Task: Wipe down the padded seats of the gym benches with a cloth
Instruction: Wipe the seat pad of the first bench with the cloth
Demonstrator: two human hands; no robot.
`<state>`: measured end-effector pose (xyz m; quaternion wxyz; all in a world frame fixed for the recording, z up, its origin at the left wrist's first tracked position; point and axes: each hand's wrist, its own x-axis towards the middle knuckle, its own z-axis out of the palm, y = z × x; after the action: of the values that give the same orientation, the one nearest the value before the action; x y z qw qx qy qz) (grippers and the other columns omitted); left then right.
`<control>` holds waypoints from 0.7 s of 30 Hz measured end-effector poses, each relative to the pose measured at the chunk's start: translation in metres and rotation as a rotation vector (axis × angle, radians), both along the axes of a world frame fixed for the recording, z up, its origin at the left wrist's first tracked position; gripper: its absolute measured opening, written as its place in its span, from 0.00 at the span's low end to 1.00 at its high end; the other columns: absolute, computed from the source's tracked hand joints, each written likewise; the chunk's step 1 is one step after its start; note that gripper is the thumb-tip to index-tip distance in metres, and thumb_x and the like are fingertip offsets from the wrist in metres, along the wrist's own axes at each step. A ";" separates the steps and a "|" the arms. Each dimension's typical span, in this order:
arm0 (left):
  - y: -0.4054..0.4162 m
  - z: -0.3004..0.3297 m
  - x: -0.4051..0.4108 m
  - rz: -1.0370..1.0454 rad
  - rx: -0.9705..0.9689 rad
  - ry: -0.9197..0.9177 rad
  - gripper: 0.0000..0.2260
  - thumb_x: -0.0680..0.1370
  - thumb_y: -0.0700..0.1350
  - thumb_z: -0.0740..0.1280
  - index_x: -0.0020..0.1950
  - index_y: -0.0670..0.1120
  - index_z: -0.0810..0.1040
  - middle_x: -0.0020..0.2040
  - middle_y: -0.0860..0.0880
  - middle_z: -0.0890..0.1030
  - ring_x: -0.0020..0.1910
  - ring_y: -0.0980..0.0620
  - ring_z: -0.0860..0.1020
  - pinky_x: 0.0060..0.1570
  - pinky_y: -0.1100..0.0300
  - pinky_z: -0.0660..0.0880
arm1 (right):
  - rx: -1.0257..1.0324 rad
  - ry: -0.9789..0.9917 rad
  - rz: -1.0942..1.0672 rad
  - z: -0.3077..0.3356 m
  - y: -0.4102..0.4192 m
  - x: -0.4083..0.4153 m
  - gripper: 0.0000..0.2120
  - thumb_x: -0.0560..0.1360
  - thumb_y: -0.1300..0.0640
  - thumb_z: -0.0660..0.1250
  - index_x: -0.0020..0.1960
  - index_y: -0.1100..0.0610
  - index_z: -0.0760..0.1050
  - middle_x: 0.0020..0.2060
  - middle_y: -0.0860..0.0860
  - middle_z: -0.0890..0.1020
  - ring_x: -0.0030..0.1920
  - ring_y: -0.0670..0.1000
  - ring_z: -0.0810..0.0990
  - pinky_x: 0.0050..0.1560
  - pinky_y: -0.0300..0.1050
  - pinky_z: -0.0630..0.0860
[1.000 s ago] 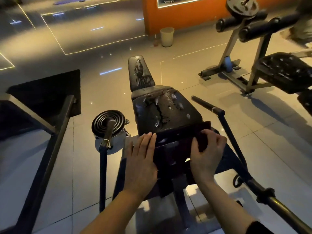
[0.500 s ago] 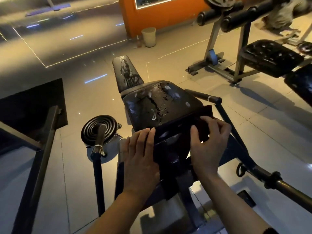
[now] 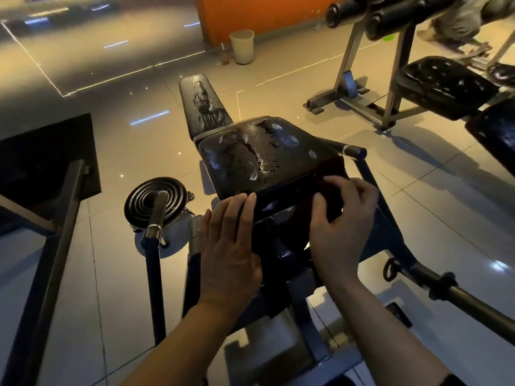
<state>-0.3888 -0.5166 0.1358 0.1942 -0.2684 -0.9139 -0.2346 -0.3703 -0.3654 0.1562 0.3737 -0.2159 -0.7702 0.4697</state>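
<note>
A worn black padded seat (image 3: 259, 157) sits in front of me, its cracked surface wet with droplets, and a narrow black back pad (image 3: 202, 103) slopes away behind it. A dark maroon cloth (image 3: 333, 174) drapes over the seat's near right edge. My right hand (image 3: 342, 227) pinches the cloth with curled fingers and thumb. Flat, with straight fingers, my left hand (image 3: 231, 246) presses on the cloth's left part at the seat's near edge.
A black weight plate (image 3: 154, 204) on a bar stands left of the seat. A barbell handle (image 3: 354, 150) juts right. Another padded bench (image 3: 443, 84) with roller pads (image 3: 390, 20) is at right. A bin (image 3: 242, 46) stands by the orange wall. A person crouches far right.
The camera has tilted and drawn nearer, so the seat sits more to the right. Both hands stay at the seat's near edge; my right hand slid slightly up along the cloth.
</note>
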 end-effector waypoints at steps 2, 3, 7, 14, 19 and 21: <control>-0.002 0.001 0.001 -0.006 0.004 -0.011 0.44 0.61 0.33 0.70 0.75 0.45 0.59 0.72 0.45 0.63 0.72 0.45 0.59 0.65 0.38 0.66 | -0.013 -0.023 -0.021 0.002 -0.002 -0.007 0.11 0.74 0.63 0.69 0.57 0.56 0.77 0.60 0.52 0.71 0.58 0.46 0.72 0.56 0.32 0.73; -0.003 0.002 0.002 -0.012 0.011 -0.018 0.42 0.62 0.34 0.69 0.75 0.45 0.60 0.72 0.46 0.63 0.72 0.45 0.60 0.66 0.38 0.66 | 0.006 -0.029 -0.031 0.001 -0.009 -0.008 0.12 0.74 0.64 0.69 0.56 0.56 0.77 0.59 0.51 0.72 0.57 0.43 0.71 0.54 0.26 0.70; -0.011 0.003 0.001 -0.062 0.050 -0.026 0.30 0.72 0.41 0.61 0.75 0.42 0.61 0.73 0.46 0.63 0.75 0.48 0.59 0.70 0.43 0.65 | 0.139 -0.053 0.100 -0.014 -0.046 -0.002 0.11 0.71 0.65 0.72 0.53 0.56 0.77 0.57 0.47 0.71 0.51 0.33 0.66 0.52 0.20 0.65; -0.034 -0.004 -0.003 -0.059 0.136 -0.114 0.32 0.73 0.41 0.60 0.77 0.47 0.56 0.77 0.49 0.57 0.74 0.47 0.60 0.64 0.41 0.71 | 0.136 0.034 0.078 -0.008 -0.030 0.006 0.14 0.73 0.66 0.70 0.57 0.57 0.76 0.57 0.47 0.68 0.54 0.32 0.68 0.52 0.23 0.68; -0.048 -0.002 -0.010 -0.071 0.100 -0.132 0.40 0.69 0.29 0.66 0.77 0.49 0.56 0.76 0.53 0.57 0.74 0.53 0.57 0.70 0.59 0.58 | 0.145 0.014 0.032 -0.011 -0.056 -0.005 0.13 0.72 0.65 0.71 0.55 0.57 0.75 0.56 0.51 0.70 0.50 0.37 0.68 0.50 0.20 0.67; -0.050 0.000 -0.009 -0.076 0.111 -0.147 0.36 0.71 0.34 0.63 0.77 0.49 0.56 0.76 0.52 0.59 0.73 0.54 0.59 0.67 0.65 0.58 | 0.218 0.040 0.125 -0.018 -0.075 -0.003 0.14 0.72 0.63 0.72 0.55 0.55 0.73 0.57 0.51 0.70 0.53 0.37 0.66 0.46 0.21 0.69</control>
<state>-0.3977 -0.5667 0.1355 0.1322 -0.2739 -0.9005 -0.3109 -0.3734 -0.4405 0.1378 0.3801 -0.1162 -0.8210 0.4099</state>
